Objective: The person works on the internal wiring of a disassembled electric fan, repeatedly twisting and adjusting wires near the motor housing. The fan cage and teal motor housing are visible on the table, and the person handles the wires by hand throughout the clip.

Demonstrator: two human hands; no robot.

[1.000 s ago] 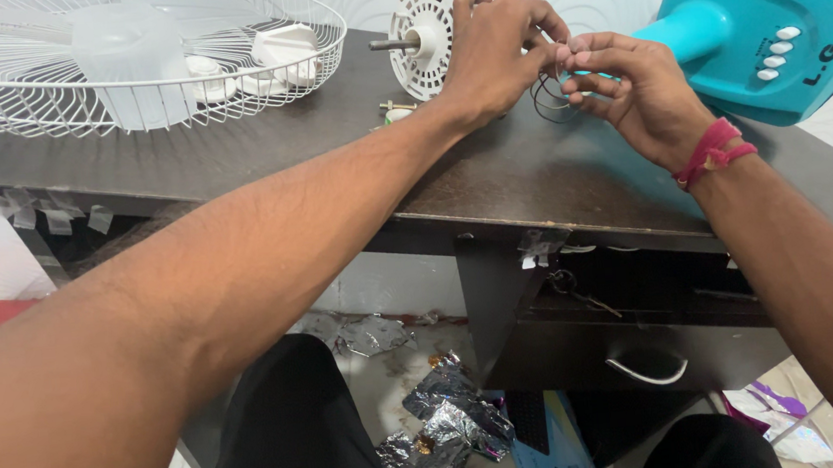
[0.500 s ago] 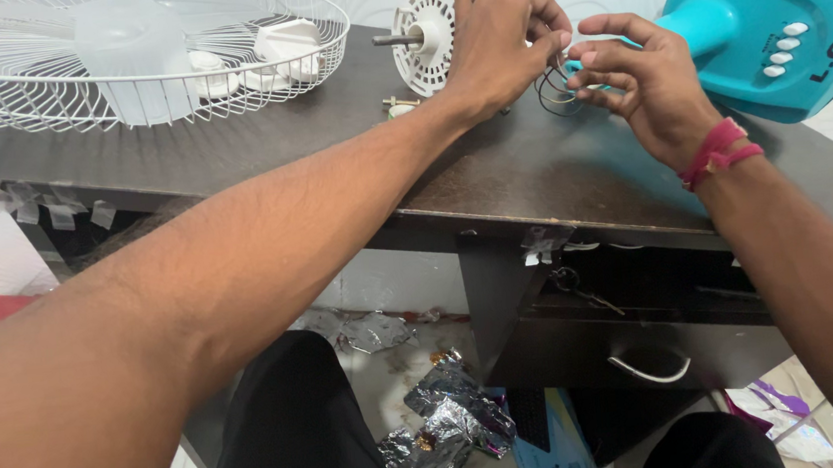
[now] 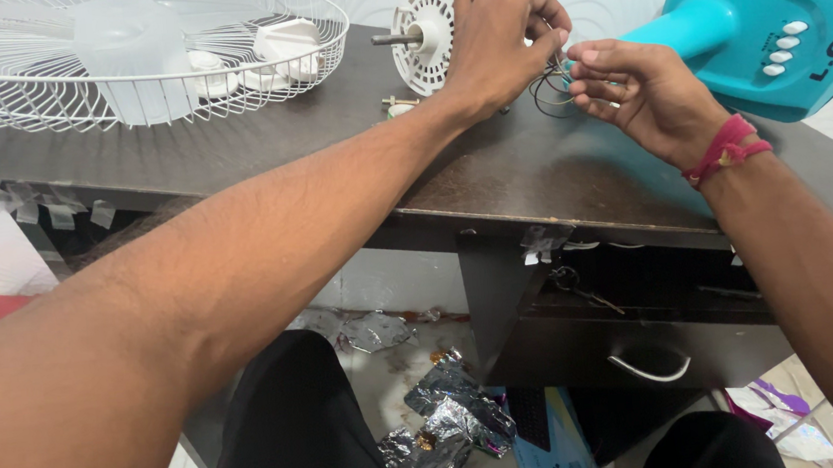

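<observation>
A white fan motor (image 3: 424, 28) with a metal shaft pointing left lies on the dark table (image 3: 491, 172). My left hand (image 3: 495, 41) rests over the motor's right side, its fingertips pinching thin dark wires (image 3: 552, 87) that loop out of the motor. My right hand (image 3: 640, 94), with a red thread band on the wrist, is just right of it and pinches the same wires. The wire ends are hidden between the fingers. The turquoise fan base (image 3: 769, 17) with white push buttons lies right behind my right hand.
A white wire fan guard (image 3: 53, 95) holding a clear blade hub and white plastic parts lies at the table's far left. Small screws (image 3: 397, 105) sit by the motor. Under the table are a drawer with a curved handle (image 3: 649, 369) and crumpled foil wrappers (image 3: 444, 427) on the floor.
Both hands stay at the wires beside the motor with only small finger movements. The view has shifted slightly.
</observation>
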